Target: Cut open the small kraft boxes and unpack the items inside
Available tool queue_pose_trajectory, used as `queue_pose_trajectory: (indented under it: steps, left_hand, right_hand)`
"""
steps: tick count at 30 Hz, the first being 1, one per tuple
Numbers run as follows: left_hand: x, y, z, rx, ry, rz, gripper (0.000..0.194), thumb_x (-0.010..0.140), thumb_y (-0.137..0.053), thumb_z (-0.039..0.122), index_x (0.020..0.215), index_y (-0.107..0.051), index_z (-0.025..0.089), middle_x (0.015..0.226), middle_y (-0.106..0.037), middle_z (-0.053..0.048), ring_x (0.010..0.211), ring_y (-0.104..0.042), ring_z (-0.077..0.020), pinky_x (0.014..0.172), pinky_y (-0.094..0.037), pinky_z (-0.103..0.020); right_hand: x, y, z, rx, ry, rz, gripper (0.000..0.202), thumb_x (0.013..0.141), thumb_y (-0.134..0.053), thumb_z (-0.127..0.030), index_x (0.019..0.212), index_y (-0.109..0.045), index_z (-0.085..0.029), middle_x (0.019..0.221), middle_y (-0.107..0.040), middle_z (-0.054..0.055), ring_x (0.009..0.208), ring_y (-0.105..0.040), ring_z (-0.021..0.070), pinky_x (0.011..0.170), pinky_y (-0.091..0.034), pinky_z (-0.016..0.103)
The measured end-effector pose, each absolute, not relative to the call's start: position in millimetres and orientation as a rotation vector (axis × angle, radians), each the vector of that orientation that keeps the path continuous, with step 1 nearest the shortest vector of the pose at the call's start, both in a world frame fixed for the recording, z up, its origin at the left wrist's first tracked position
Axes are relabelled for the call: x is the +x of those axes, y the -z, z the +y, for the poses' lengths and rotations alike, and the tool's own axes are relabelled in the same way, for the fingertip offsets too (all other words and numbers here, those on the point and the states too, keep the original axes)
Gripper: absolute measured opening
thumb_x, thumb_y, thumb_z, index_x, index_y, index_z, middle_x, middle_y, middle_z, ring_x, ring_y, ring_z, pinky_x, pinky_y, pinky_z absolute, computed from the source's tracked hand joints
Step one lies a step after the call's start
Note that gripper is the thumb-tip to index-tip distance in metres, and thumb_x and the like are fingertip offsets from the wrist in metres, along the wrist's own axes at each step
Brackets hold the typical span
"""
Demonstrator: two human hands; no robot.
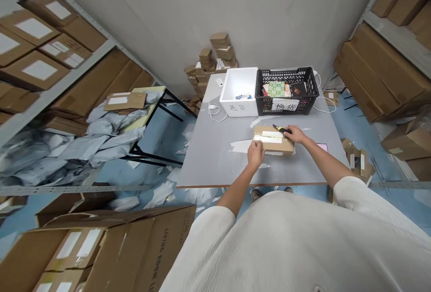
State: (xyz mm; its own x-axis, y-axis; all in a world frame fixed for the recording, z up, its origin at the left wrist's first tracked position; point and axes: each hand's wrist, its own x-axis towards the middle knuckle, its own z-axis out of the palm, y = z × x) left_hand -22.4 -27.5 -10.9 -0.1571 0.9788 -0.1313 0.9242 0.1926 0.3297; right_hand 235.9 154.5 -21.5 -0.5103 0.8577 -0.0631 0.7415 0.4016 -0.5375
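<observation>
A small brown cardboard box (279, 147) with white label strips on top lies on the grey table (208, 157). At its left front corner my left hand (256, 153) grips the box with bent fingers. My right hand (295, 134) is closed around a yellow and black utility knife (280, 129), whose front end points left over the box's far edge. Under and around the box lie white paper pieces (240, 146).
Behind the box stand a white foam bin (239, 108) and a black plastic crate (305, 107) with booklets. A phone (322, 147) lies by my right forearm. Grey parcels (112, 128) cover the left side table. A large open carton (134, 256) stands at lower left.
</observation>
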Motion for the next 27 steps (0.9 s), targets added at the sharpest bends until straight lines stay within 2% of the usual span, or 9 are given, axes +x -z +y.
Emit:
queue_pose_trajectory:
  steps: [2, 4, 9, 13, 15, 18, 20, 24, 27]
  left_hand:
    - [-24.0, 12.7, -22.9, 1.685, -0.274, 2.182, 0.046, 0.108, -0.055, 0.035, 0.152, -0.050, 0.024, 0.142, -0.059, -0.016, 0.119, -0.068, -0.0304, 0.099, -0.056, -0.042]
    - [-25.3, 14.7, -16.8, 1.633, -0.314, 2.154, 0.042, 0.108, -0.052, 0.030, 0.149, -0.051, 0.024, 0.143, -0.060, -0.015, 0.119, -0.070, -0.0300, 0.095, -0.058, -0.041]
    - [-28.7, 18.4, -0.9, 1.535, -0.483, 2.119, 0.044, 0.105, -0.047, 0.023, 0.149, -0.051, 0.025, 0.142, -0.060, -0.014, 0.124, -0.069, -0.0287, 0.103, -0.059, -0.043]
    - [-33.1, 18.7, 6.0, 1.497, -0.534, 2.117, 0.048, 0.105, -0.051, 0.031, 0.153, -0.050, 0.024, 0.147, -0.056, -0.016, 0.124, -0.069, -0.0290, 0.108, -0.057, -0.045]
    - [-33.5, 16.8, 7.7, 1.520, -0.501, 2.113, 0.050, 0.105, -0.052, 0.036, 0.154, -0.050, 0.023, 0.156, -0.052, -0.018, 0.133, -0.066, -0.0306, 0.113, -0.054, -0.046]
    - [-25.9, 10.9, 9.6, 1.584, -0.374, 2.199, 0.060, 0.106, -0.052, 0.046, 0.159, -0.046, 0.020, 0.172, -0.039, -0.022, 0.158, -0.044, -0.0370, 0.125, -0.040, -0.053]
    - [-13.9, 6.6, 10.8, 1.625, -0.304, 2.242, 0.072, 0.104, -0.052, 0.055, 0.164, -0.041, 0.017, 0.178, -0.031, -0.024, 0.165, -0.031, -0.0406, 0.129, -0.033, -0.056]
    - [19.9, 2.2, 12.5, 1.694, -0.312, 2.148, 0.089, 0.099, -0.054, 0.068, 0.170, -0.033, 0.019, 0.173, -0.041, -0.024, 0.160, -0.039, -0.0439, 0.126, -0.035, -0.059]
    - [42.4, 2.4, 12.0, 1.689, -0.313, 2.127, 0.101, 0.092, -0.062, 0.073, 0.172, -0.030, 0.020, 0.175, -0.038, -0.026, 0.161, -0.035, -0.0475, 0.126, -0.034, -0.062]
  right_hand:
    - [243.9, 17.1, 150.1, -1.477, -0.778, -2.425, 0.034, 0.098, -0.062, -0.047, 0.111, -0.080, -0.021, 0.111, -0.081, 0.012, 0.111, -0.068, 0.0319, 0.101, -0.054, 0.042]
    - [252.4, 12.0, 141.2, -1.535, -0.834, -2.390, 0.034, 0.098, -0.063, -0.048, 0.111, -0.079, -0.021, 0.108, -0.082, 0.011, 0.107, -0.069, 0.0311, 0.097, -0.055, 0.040]
    - [263.9, 8.4, 96.8, -1.614, -1.024, -2.220, 0.032, 0.102, -0.060, -0.046, 0.115, -0.074, -0.021, 0.115, -0.082, 0.011, 0.105, -0.073, 0.0284, 0.093, -0.056, 0.037]
    - [253.1, 18.0, 52.0, -1.571, -1.194, -2.090, 0.032, 0.103, -0.060, -0.049, 0.117, -0.068, -0.022, 0.118, -0.080, 0.009, 0.107, -0.073, 0.0267, 0.094, -0.057, 0.038]
    - [242.7, 23.6, 35.4, -1.473, -1.344, -2.050, 0.032, 0.102, -0.061, -0.053, 0.115, -0.065, -0.024, 0.114, -0.080, 0.006, 0.106, -0.073, 0.0254, 0.095, -0.058, 0.037]
    - [230.3, 28.5, 25.4, -1.418, -1.468, -1.940, 0.039, 0.101, -0.063, -0.063, 0.110, -0.061, -0.025, 0.107, -0.079, 0.004, 0.101, -0.074, 0.0248, 0.092, -0.059, 0.037]
    - [228.4, 28.6, 27.7, -1.430, -1.467, -1.841, 0.042, 0.100, -0.062, -0.067, 0.108, -0.058, -0.026, 0.106, -0.078, 0.005, 0.098, -0.074, 0.0239, 0.091, -0.059, 0.036]
    - [236.2, 26.5, 36.5, -1.492, -1.370, -1.714, 0.041, 0.100, -0.060, -0.064, 0.110, -0.054, -0.025, 0.111, -0.076, 0.007, 0.095, -0.074, 0.0221, 0.089, -0.058, 0.036]
    - [241.6, 28.3, 33.8, -1.516, -1.365, -1.685, 0.039, 0.100, -0.059, -0.061, 0.112, -0.054, -0.025, 0.112, -0.076, 0.008, 0.095, -0.075, 0.0222, 0.086, -0.057, 0.036]
